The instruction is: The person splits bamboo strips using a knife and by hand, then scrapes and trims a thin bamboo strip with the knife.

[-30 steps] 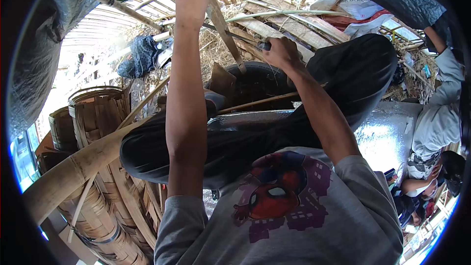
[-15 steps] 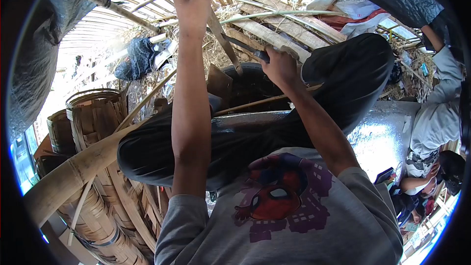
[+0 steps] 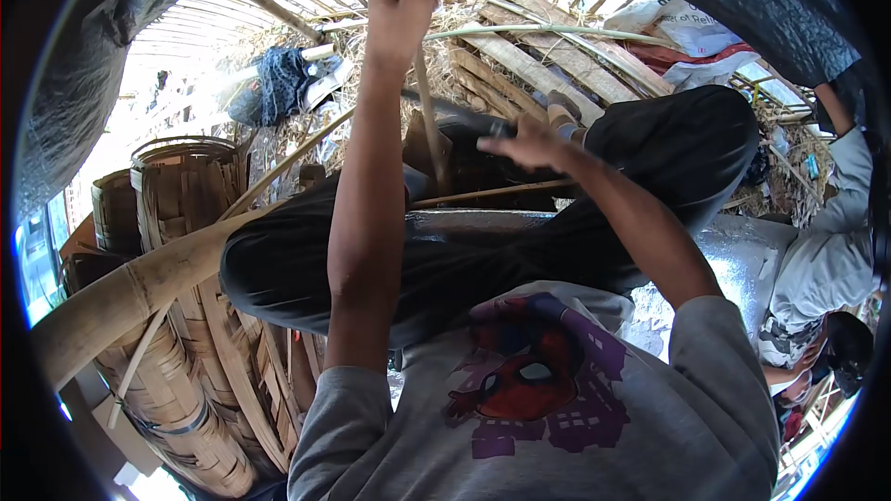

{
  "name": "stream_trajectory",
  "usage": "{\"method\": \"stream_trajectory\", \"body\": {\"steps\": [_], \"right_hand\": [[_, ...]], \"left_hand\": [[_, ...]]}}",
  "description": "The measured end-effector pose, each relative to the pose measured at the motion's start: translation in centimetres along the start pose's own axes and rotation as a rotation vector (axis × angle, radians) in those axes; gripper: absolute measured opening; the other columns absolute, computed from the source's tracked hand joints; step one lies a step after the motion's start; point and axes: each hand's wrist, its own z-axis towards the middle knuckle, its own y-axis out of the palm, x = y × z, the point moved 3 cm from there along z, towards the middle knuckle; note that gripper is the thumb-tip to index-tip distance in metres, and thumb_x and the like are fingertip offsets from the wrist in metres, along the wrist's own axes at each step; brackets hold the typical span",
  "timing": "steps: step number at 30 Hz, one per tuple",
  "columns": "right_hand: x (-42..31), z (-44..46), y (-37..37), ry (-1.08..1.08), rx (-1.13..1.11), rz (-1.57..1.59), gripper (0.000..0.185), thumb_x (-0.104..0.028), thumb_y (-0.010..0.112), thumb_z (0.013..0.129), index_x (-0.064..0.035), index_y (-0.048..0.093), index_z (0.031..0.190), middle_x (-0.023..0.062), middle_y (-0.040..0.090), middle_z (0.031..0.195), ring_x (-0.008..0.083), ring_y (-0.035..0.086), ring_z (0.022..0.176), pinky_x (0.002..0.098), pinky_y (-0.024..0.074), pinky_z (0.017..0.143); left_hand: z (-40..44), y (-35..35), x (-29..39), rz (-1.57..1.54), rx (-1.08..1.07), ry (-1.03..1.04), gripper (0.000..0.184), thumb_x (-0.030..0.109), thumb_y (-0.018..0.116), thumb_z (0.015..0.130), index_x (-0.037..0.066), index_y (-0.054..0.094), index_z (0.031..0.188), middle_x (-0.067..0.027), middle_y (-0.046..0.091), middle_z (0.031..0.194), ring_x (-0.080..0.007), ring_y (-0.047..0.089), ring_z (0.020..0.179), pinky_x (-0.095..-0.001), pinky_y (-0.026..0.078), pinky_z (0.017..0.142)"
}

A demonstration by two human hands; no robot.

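At the top, my left hand [image 3: 402,2] is closed round the upper part of a bamboo strip [image 3: 426,107], whose lower end points down toward the dark basin between my legs. My right hand [image 3: 531,143] grips the dark handle of a knife [image 3: 464,117]; the blade is blurred and reaches left, near the strip. A thin stick [image 3: 501,193] lies across the front of the basin, in front of my crossed legs.
Woven bamboo rolls [image 3: 186,190] and a thick bamboo pole [image 3: 144,283] are on the left. Planks [image 3: 548,60] and straw lie ahead. A dark cloth [image 3: 283,83] rests at upper left. Another person [image 3: 817,269] is at the far right.
The knife has moved down and is now blurred. The strip, leaning before, stands more upright, and my left hand appears farther right. The view has shifted slightly.
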Motion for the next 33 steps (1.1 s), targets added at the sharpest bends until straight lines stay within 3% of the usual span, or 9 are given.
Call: {"method": "stream_trajectory", "body": {"steps": [2,4,7,12,14,24,30,32,33], "right_hand": [[1.7,1.3,3.0,-0.281,0.112,-0.119,0.062,-0.053,0.067,0.083,0.0018,0.058,0.110,0.0181,0.067,0.079,0.0352,0.066,0.074,0.0402,0.0519,0.068],[0.3,2.1,1.6,-0.552,0.606,-0.065,0.056,-0.049,0.067,0.084,0.0024,0.060,0.106,0.0228,0.067,0.083,0.0375,0.067,0.082,0.0425,0.0520,0.070],[-2.3,1.7,-2.7,-0.327,0.549,-0.116,0.046,-0.044,0.063,0.087,0.0000,0.067,0.075,0.0228,0.064,0.069,0.0397,0.065,0.072,0.0472,0.0502,0.066],[-1.5,-0.1,-1.6,-0.302,0.623,-0.155,0.042,-0.041,0.065,0.084,-0.0006,0.067,0.076,0.0225,0.066,0.072,0.0408,0.066,0.075,0.0483,0.0526,0.069],[0.3,0.4,0.2,-0.317,0.622,-0.182,0.041,-0.042,0.064,0.086,-0.0011,0.067,0.077,0.0210,0.065,0.071,0.0401,0.065,0.074,0.0473,0.0521,0.069],[0.6,0.1,3.2,-0.342,0.515,0.060,0.041,-0.036,0.066,0.085,-0.0008,0.064,0.065,0.0202,0.062,0.062,0.0386,0.065,0.068,0.0458,0.0494,0.064],[-0.1,0.0,4.1,-0.248,0.289,0.192,0.049,-0.039,0.065,0.086,0.0008,0.060,0.059,0.0178,0.058,0.054,0.0352,0.064,0.061,0.0430,0.0468,0.062],[0.2,0.2,4.4,-0.218,0.266,0.216,0.049,-0.040,0.065,0.086,0.0007,0.060,0.059,0.0161,0.057,0.053,0.0317,0.063,0.058,0.0420,0.0464,0.061],[0.4,0.2,4.6,-0.190,0.245,0.238,0.050,-0.040,0.065,0.086,0.0006,0.060,0.059,0.0144,0.056,0.052,0.0282,0.062,0.056,0.0410,0.0460,0.060]], "left_hand": [[-2.1,-0.5,-0.6,0.080,0.081,0.086,0.031,0.032,0.050,0.100,0.008,0.048,0.080,0.0062,0.034,0.061,-0.0028,0.032,0.053,-0.0214,0.028,0.048],[-1.3,-0.1,3.2,0.095,0.135,0.147,0.032,0.026,0.048,0.101,0.007,0.051,0.076,0.0045,0.041,0.061,-0.0038,0.038,0.052,-0.0232,0.031,0.048],[1.0,2.3,9.1,0.209,-0.105,0.545,0.035,0.036,0.047,0.101,0.006,0.054,0.083,0.0013,0.045,0.063,-0.0084,0.043,0.055,-0.0254,0.034,0.051],[1.1,2.2,10.4,0.025,-0.068,0.439,0.036,0.029,0.044,0.103,0.001,0.054,0.123,-0.0021,0.059,0.078,-0.0080,0.050,0.060,-0.0248,0.043,0.056],[0.5,0.7,11.5,0.065,-0.051,0.630,0.033,0.030,0.044,0.103,0.002,0.056,0.117,-0.0007,0.056,0.073,-0.0066,0.046,0.058,-0.0245,0.040,0.053],[-2.7,0.2,14.1,-0.059,0.126,0.425,0.035,0.039,0.038,0.103,0.015,0.038,0.078,0.0055,0.026,0.058,-0.0055,0.021,0.045,-0.0239,0.022,0.043],[-2.5,-2.4,12.7,-0.444,-0.429,0.338,0.038,0.041,0.049,0.099,0.005,0.055,0.109,-0.0031,0.050,0.069,-0.0125,0.051,0.068,-0.0221,0.043,0.060],[-3.8,-0.2,14.2,-0.097,0.193,0.428,0.034,0.042,0.039,0.103,0.013,0.044,0.084,0.0056,0.026,0.059,-0.0056,0.020,0.048,-0.0237,0.022,0.045],[-3.7,-0.7,14.0,-0.096,0.195,0.421,0.034,0.042,0.039,0.103,0.013,0.044,0.084,0.0056,0.026,0.059,-0.0056,0.020,0.048,-0.0237,0.022,0.045]]}}
